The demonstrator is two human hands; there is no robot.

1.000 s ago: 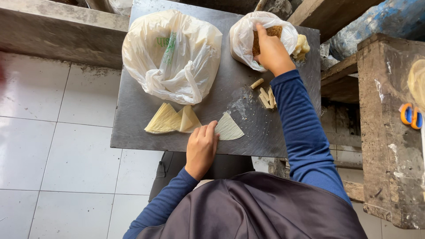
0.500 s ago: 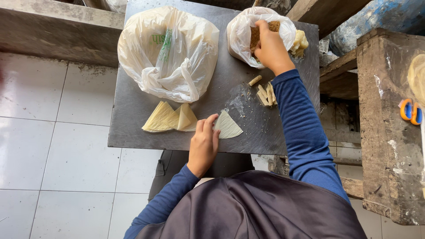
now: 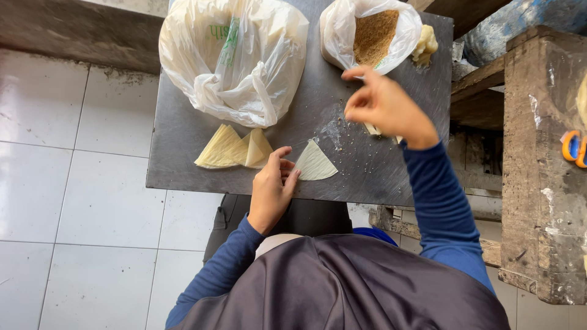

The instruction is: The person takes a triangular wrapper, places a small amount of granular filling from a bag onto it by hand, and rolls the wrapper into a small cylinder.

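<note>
White floor tiles surrounded a dark grey work table (image 3: 183, 159), which served as the landmark for all positions below. On the table's near edge, toward the middle, lay one pale triangular wrapper (image 3: 314, 163), flat and unfilled. The left hand (image 3: 271, 186) rested at that edge, its fingertips (image 3: 289, 174) touching the wrapper's left corner; the hand pressed rather than gripped. To the left of it on the table sat a small stack of folded triangles (image 3: 233, 147), which appeared finished. At the table's far left stood a large white plastic bag (image 3: 235, 58), knotted loosely; at its far right, an open smaller bag (image 3: 373, 36) of brown crumbly filling, with a pale lump (image 3: 426, 43) just beside it.

The right hand (image 3: 382, 105) hovered over the table's right half, between the filling bag and the wrapper, fingers pinched together; whether they held filling could not be told. Scattered crumbs marked the surface beneath.

Judgement: several pieces were done; the current wrapper remained to be filled and folded.

Compared with one second earlier, the right hand had left the filling bag and moved toward the wrapper. The left hand had stayed at the wrapper.
</note>
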